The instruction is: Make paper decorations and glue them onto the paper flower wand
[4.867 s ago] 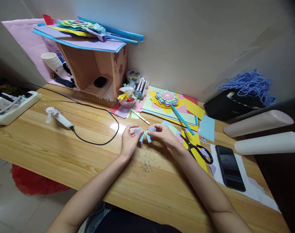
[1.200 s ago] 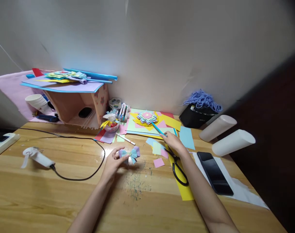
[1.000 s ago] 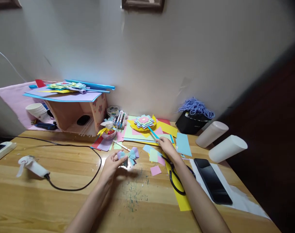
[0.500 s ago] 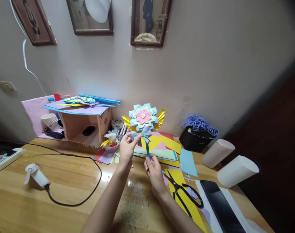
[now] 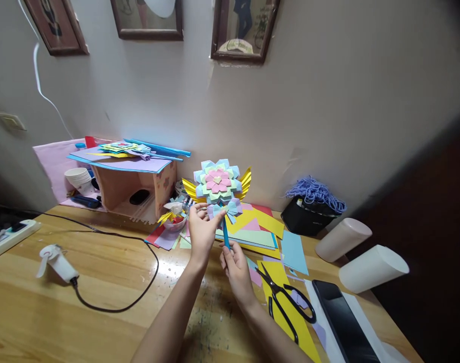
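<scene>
Lifted off the stacked coloured paper [image 5: 248,238] since a second ago: layered blue-green-pink paper flower [image 5: 217,180]. My right hand [image 5: 238,267] pinches its slim blue rolled-paper stem [image 5: 225,235] low down; my left hand [image 5: 202,233] pinches a blue-and-lilac folded-paper bow [image 5: 230,210] at the stem, contact unclear. Stem near vertical, bloom above both hands, left nearer. Black-handled scissors [image 5: 275,289] lie rightward.

From the flower [image 5: 217,180], the box [image 5: 163,194] stands at nine o'clock, the corded tool [image 5: 60,265] lies at eight, and the scissors [image 5: 276,289] (atop a paper sheet [image 5: 290,313]) at five.

Seemingly two flowers [image 5: 217,180], three frames [image 5: 151,35], two rolls [image 5: 366,272]
</scene>
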The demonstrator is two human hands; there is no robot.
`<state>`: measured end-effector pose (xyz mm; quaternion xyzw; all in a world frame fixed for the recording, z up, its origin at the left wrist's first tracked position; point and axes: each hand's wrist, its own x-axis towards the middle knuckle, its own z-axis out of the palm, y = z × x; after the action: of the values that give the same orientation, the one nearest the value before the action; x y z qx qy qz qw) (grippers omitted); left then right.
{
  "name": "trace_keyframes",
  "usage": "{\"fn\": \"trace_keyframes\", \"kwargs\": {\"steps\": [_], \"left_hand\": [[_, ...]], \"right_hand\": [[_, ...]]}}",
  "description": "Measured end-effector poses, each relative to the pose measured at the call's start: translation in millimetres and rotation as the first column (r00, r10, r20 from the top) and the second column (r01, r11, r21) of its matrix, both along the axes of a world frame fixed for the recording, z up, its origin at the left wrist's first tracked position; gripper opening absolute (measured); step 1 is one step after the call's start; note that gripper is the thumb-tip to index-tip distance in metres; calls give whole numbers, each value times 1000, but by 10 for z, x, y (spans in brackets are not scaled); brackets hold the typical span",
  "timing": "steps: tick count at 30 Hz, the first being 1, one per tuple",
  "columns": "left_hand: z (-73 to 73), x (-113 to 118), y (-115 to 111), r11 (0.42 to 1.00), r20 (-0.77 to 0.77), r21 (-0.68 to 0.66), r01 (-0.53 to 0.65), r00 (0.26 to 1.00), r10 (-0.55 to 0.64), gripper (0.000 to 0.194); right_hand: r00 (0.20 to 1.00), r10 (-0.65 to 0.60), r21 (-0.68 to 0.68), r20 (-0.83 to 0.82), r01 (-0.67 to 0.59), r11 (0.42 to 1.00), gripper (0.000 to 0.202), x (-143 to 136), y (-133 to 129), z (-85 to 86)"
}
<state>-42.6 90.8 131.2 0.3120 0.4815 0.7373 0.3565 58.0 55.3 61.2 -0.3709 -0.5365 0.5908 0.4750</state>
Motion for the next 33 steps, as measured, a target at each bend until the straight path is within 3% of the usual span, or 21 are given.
{"fn": "trace_keyframes", "kwargs": {"steps": [10, 17, 27, 33], "left_hand": [[7, -1, -97, 992, -123, 73, -98, 987, 107, 54], [-30, -9, -52, 995, -18, 90, -39, 999, 41, 58], [-55, 35, -91, 965, -186, 57, -257, 947, 263, 51], [-92, 47, -67, 951, -250, 42, -308, 918, 308, 53]], "right_hand": [[999, 12, -10, -32, -12, 1000, 25, 9, 0, -6], [1000, 15, -2, -3, -15, 1000, 25, 7, -25, 24], [1000, 24, 21, 11, -25, 999, 23, -17, -67, 10], [999, 40, 15, -21, -40, 999, 22, -14, -77, 16]]}}
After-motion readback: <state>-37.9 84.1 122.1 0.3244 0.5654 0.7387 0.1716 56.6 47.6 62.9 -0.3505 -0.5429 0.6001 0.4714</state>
